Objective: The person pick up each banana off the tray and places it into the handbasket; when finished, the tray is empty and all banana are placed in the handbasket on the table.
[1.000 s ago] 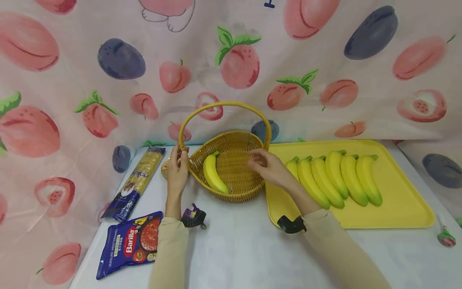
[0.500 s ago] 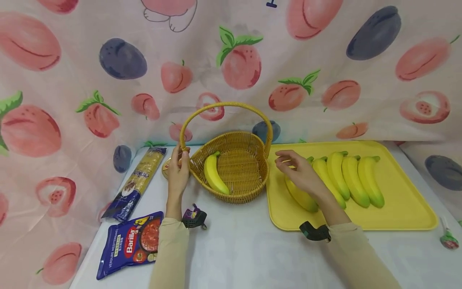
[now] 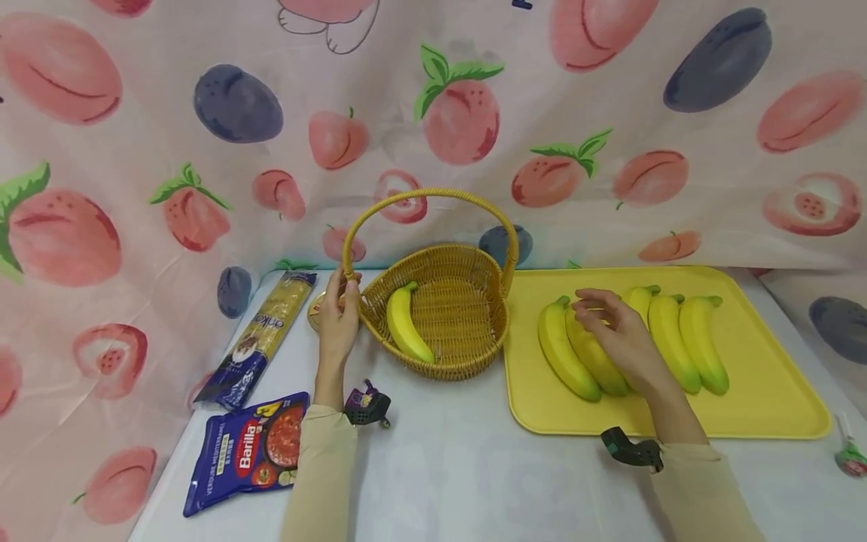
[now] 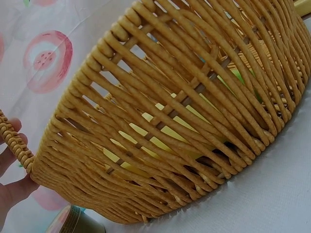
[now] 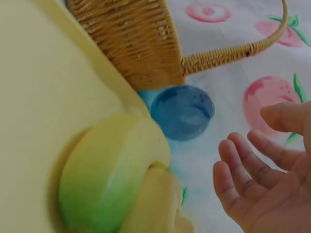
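A wicker basket (image 3: 455,312) with a tall arched handle stands mid-table, and one yellow banana (image 3: 406,325) lies inside it at the left. My left hand (image 3: 338,320) holds the handle's left base; in the left wrist view, fingers (image 4: 8,158) lie behind it and the thumb is beneath. On the yellow tray (image 3: 765,369) several bananas (image 3: 564,354) lie side by side. My right hand (image 3: 626,342) is above the row with loosely bent fingers and nothing in it, hiding part of the bananas. The right wrist view shows that palm apart from the nearest bananas (image 5: 109,170).
Left of the basket lie a pasta packet (image 3: 260,342) and a blue Barilla pouch (image 3: 250,452). A round tin (image 3: 314,312) is partly hidden behind my left hand. A lollipop (image 3: 850,455) lies right of the tray. A fruit-printed cloth (image 3: 406,90) hangs behind.
My right hand has moved from over the basket rightward to above the bananas on the tray. The left hand has stayed at the handle, and the view has shifted slightly.
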{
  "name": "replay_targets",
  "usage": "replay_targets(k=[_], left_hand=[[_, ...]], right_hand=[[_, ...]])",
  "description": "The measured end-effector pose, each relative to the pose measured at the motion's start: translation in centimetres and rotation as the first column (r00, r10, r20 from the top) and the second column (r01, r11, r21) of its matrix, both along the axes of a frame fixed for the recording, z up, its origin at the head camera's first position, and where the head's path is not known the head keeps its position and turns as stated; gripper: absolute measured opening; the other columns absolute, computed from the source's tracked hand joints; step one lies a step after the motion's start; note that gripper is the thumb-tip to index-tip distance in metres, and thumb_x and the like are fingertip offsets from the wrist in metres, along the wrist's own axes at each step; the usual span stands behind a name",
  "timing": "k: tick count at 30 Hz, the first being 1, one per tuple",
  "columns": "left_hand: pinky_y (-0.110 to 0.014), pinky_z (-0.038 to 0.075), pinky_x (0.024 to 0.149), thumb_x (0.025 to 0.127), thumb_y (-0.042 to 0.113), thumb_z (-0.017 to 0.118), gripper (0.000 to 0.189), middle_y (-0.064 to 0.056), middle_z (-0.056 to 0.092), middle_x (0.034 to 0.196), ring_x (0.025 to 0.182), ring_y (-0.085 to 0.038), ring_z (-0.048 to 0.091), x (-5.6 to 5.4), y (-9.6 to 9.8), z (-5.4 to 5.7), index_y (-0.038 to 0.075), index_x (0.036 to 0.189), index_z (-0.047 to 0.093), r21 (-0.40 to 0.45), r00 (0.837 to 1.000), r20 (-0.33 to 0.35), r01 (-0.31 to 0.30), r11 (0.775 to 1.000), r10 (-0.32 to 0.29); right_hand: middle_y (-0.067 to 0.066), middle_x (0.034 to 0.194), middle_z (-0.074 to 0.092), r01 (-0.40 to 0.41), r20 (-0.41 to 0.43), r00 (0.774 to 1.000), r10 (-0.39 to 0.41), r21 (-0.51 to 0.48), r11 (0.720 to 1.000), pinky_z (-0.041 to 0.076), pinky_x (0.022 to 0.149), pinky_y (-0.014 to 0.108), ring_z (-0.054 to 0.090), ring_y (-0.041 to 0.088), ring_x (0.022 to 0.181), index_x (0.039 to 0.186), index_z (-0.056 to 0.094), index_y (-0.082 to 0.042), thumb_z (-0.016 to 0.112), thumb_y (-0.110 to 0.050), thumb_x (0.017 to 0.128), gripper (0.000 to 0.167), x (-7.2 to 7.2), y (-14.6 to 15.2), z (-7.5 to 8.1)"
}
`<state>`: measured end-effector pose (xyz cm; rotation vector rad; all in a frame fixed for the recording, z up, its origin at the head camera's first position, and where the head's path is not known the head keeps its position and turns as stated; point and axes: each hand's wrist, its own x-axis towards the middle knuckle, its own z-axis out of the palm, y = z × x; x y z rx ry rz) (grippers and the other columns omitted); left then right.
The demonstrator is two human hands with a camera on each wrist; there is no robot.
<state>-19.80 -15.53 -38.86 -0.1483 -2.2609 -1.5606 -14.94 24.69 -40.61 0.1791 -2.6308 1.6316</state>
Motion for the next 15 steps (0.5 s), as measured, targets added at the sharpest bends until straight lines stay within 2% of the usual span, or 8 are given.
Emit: replay_targets(k=[6,11,15], left_hand=[[-0.048,0.043,0.097,0.102,0.017,0.041,0.043,-0.021,0.057,0.125,0.123,-0.032,0.050,0.0,0.1,0.0,0.008,0.144,0.039,-0.014,1.000,0.005,0.000,1.000,0.000],[-0.049,0.044,0.097,0.102,0.018,0.040,0.043,-0.020,0.057,0.126,0.121,-0.032,0.052,0.0,0.0,-0.1,0.011,0.144,0.039,-0.016,1.000,0.007,0.012,1.000,-0.012],[-0.049,0.044,0.098,0.102,0.018,0.040,0.043,-0.021,0.056,0.126,0.121,-0.032,0.051,-0.1,-0.1,-0.1,0.009,0.144,0.038,-0.014,1.000,0.005,0.010,1.000,-0.010]], right_hand=[[0.017,0.123,0.054,0.038,-0.091,0.995,-0.032,0.070,0.997,0.042,0.082,0.005,0.049,-0.009,0.103,0.137,0.043,-0.005,0.049,-0.026,0.099,0.044,1.0,1.5,-0.5],[0.015,0.119,0.054,0.105,-0.146,0.985,-0.088,0.111,0.988,0.040,0.080,0.004,0.048,-0.011,0.101,0.136,0.044,-0.003,0.051,-0.023,0.098,0.043,1.5,3.1,-0.7],[0.005,0.115,0.056,0.181,-0.161,0.975,-0.155,0.160,0.970,0.038,0.077,0.002,0.046,-0.014,0.097,0.135,0.046,-0.003,0.052,-0.025,0.097,0.044,1.4,4.9,-1.0]])
